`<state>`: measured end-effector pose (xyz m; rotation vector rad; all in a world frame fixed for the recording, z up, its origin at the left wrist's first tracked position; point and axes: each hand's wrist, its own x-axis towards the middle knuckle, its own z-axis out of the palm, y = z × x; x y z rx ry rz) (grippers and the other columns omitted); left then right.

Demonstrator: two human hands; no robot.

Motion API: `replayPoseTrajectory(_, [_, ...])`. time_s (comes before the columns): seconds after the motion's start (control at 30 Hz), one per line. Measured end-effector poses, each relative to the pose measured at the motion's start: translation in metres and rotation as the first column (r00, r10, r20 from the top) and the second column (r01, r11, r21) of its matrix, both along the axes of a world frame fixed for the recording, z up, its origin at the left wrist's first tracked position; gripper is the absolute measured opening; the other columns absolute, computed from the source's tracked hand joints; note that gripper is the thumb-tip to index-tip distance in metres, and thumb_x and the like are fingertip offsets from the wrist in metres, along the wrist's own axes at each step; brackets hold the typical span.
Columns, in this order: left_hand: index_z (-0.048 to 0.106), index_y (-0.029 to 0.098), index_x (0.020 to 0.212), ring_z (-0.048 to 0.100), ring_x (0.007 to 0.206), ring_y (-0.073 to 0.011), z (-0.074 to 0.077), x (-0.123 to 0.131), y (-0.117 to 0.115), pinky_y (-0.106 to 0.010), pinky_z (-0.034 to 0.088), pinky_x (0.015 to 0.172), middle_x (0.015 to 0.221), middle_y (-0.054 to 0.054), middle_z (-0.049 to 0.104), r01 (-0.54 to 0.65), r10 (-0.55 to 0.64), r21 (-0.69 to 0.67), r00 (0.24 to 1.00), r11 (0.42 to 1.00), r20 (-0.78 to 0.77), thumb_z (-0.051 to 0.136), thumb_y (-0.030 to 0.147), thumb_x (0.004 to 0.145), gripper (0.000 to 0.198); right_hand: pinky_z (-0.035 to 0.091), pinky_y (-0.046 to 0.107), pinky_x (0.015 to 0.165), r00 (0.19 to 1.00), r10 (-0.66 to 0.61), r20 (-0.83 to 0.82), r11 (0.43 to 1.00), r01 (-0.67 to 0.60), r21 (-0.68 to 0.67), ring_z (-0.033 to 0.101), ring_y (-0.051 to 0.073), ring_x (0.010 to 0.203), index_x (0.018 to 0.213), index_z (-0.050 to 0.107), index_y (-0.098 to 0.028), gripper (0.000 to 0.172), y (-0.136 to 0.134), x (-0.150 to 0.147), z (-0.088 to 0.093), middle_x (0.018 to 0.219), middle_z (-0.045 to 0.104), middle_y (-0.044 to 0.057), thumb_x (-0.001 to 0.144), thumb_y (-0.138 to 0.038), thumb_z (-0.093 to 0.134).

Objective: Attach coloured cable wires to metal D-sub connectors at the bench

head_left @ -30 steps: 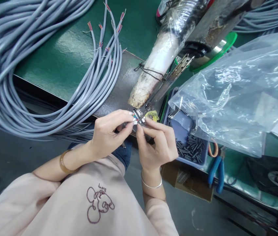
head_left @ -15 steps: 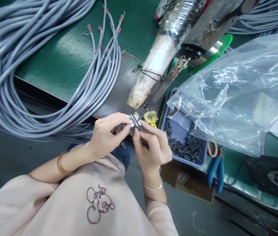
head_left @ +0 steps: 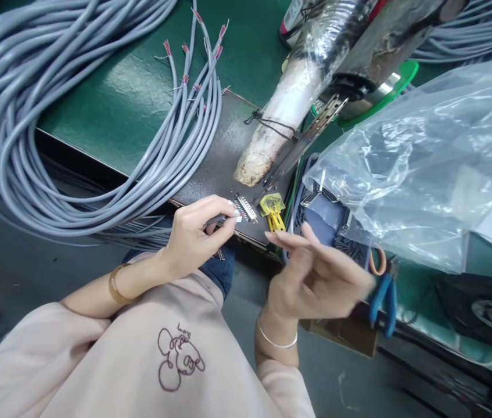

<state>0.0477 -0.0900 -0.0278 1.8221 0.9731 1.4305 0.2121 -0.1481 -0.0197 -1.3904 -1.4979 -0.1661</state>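
My left hand (head_left: 197, 235) is closed, thumb and fingers pinching the end of a grey cable (head_left: 216, 219). Coloured wires come out at its fingertips beside a metal multi-pin connector (head_left: 246, 208), which lies at the edge of the dark metal plate. Some of the wire ends are hidden by the fingers. My right hand (head_left: 315, 278) is slightly blurred, apart from the connector, with its fingers spread and nothing visible in them. It hovers in front of a blue bin (head_left: 365, 255) that holds small black tube pieces (head_left: 350, 247), covering much of it.
A yellow clip-like piece (head_left: 275, 220) sits right of the connector. Above it, a soldering iron-like metal rod (head_left: 306, 142) and a wrapped tube (head_left: 272, 130) slant down. Coiled grey cables (head_left: 6, 116) lie left; a plastic bag (head_left: 406, 157) and blue-handled pliers (head_left: 383, 299) lie right.
My right hand has left the connector and swung right to the blue bin, its fingers spreading. My left hand still pinches the cable by the connector. The view has shifted slightly.
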Motion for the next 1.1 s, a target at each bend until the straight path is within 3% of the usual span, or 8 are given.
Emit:
replayPoseTrajectory(0.07, [0.065, 0.016, 0.082, 0.044, 0.051, -0.0028, 0.000, 0.001, 0.001, -0.015, 0.040, 0.047, 0.082, -0.001, 0.073, -0.008, 0.009, 0.027, 1.000, 1.000, -0.012, 0.064, 0.003, 0.085, 0.013, 0.067, 0.031, 0.081, 0.993, 0.007, 0.122, 1.000, -0.007, 0.002, 0.079, 0.016, 0.080, 0.105, 0.065, -0.022, 0.019, 0.004, -0.009, 0.001, 0.087, 0.078, -0.002, 0.091, -0.011, 0.069])
replayPoseTrajectory(0.13, [0.066, 0.016, 0.082, 0.043, 0.050, -0.0029, 0.000, 0.003, 0.003, -0.016, 0.041, 0.048, 0.084, -0.001, 0.073, -0.016, 0.017, 0.065, 1.000, 0.998, -0.026, 0.064, 0.003, 0.086, 0.013, 0.065, 0.027, 0.080, 0.980, 0.037, 0.198, 0.999, -0.036, -0.012, 0.079, 0.015, 0.086, 0.095, 0.064, -0.021, 0.016, 0.009, -0.016, 0.001, 0.096, 0.080, 0.002, 0.088, -0.010, 0.072])
replayPoseTrajectory(0.23, [0.066, 0.015, 0.084, 0.053, 0.056, -0.0041, 0.000, 0.004, 0.005, -0.015, 0.044, 0.051, 0.088, -0.004, 0.075, -0.034, 0.040, 0.104, 0.998, 0.994, -0.058, 0.064, 0.002, 0.087, 0.013, 0.064, 0.025, 0.078, 0.981, 0.063, 0.184, 0.997, -0.052, -0.065, 0.078, 0.014, 0.089, 0.089, 0.061, -0.022, 0.016, 0.016, -0.020, 0.000, 0.100, 0.080, 0.003, 0.088, -0.009, 0.071])
replayPoseTrajectory(0.33, [0.067, 0.014, 0.084, 0.066, 0.068, -0.0075, 0.000, 0.005, 0.007, -0.015, 0.046, 0.053, 0.089, -0.006, 0.077, -0.049, 0.059, 0.128, 0.995, 0.991, -0.076, 0.064, 0.002, 0.086, 0.013, 0.063, 0.025, 0.079, 0.987, 0.065, 0.148, 0.996, -0.056, -0.062, 0.077, 0.013, 0.088, 0.087, 0.060, -0.021, 0.016, 0.020, -0.020, -0.001, 0.097, 0.080, 0.003, 0.089, -0.010, 0.071])
replayPoseTrajectory(0.47, [0.068, 0.016, 0.084, 0.072, 0.076, -0.0105, 0.001, 0.006, 0.009, -0.016, 0.051, 0.056, 0.090, -0.005, 0.078, -0.065, 0.079, 0.163, 0.994, 0.984, -0.081, 0.064, 0.005, 0.088, 0.013, 0.062, 0.025, 0.079, 0.990, 0.053, 0.130, 0.998, -0.049, -0.037, 0.076, 0.013, 0.087, 0.086, 0.062, -0.021, 0.017, 0.022, -0.020, 0.001, 0.097, 0.080, 0.003, 0.087, -0.009, 0.073])
replayPoseTrajectory(1.1, [0.068, 0.016, 0.087, 0.074, 0.082, -0.0129, -0.002, 0.003, 0.004, -0.018, 0.056, 0.064, 0.091, -0.007, 0.079, -0.015, 0.023, 0.101, 0.997, 0.995, -0.080, 0.065, 0.006, 0.089, 0.011, 0.062, 0.021, 0.075, 0.964, 0.058, 0.259, 0.998, -0.061, 0.005, 0.079, 0.014, 0.081, 0.086, 0.061, -0.021, 0.017, 0.019, -0.018, 0.000, 0.094, 0.081, 0.005, 0.087, -0.009, 0.073])
